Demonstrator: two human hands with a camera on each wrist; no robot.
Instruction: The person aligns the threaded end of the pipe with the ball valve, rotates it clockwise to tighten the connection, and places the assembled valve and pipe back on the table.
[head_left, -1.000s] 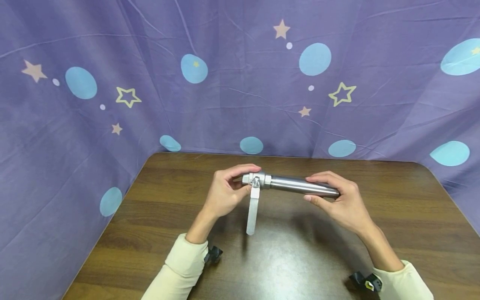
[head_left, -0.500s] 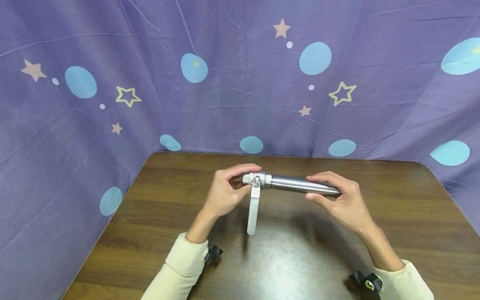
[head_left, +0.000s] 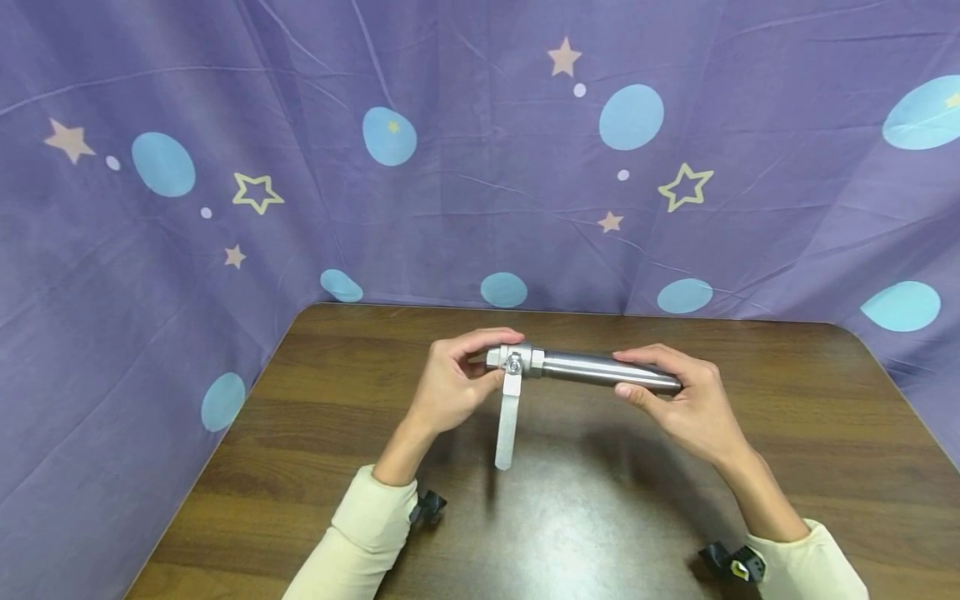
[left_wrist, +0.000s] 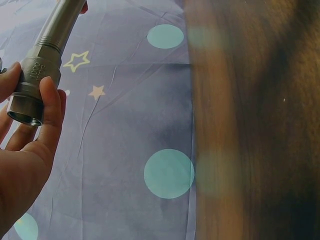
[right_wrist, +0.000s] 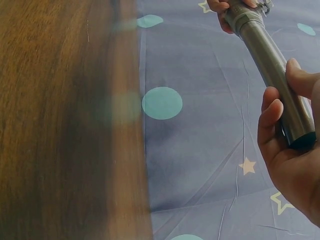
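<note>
My left hand (head_left: 452, 385) grips a silver ball valve (head_left: 519, 358) between thumb and fingers, above the table. From the valve a flat lever handle (head_left: 507, 429) points down toward me. A steel pipe (head_left: 585, 367) runs rightward from the valve, in line with it and joined end to end. Around the pipe's far right end curl the fingers and thumb of my right hand (head_left: 686, 404). In the left wrist view the valve's open threaded end (left_wrist: 25, 111) shows between the fingers. The right wrist view shows the pipe's dark end (right_wrist: 303, 141) by the palm.
A brown wood-grain table (head_left: 315, 517) lies under both hands and carries their shadows. Purple cloth (head_left: 465, 233) with stars and blue dots hangs behind it and along the left and right sides. Black wrist mounts (head_left: 427, 508) sit at the sleeves.
My right thumb has shifted slightly along the pipe to the right. The left hand, valve and pipe look almost still.
</note>
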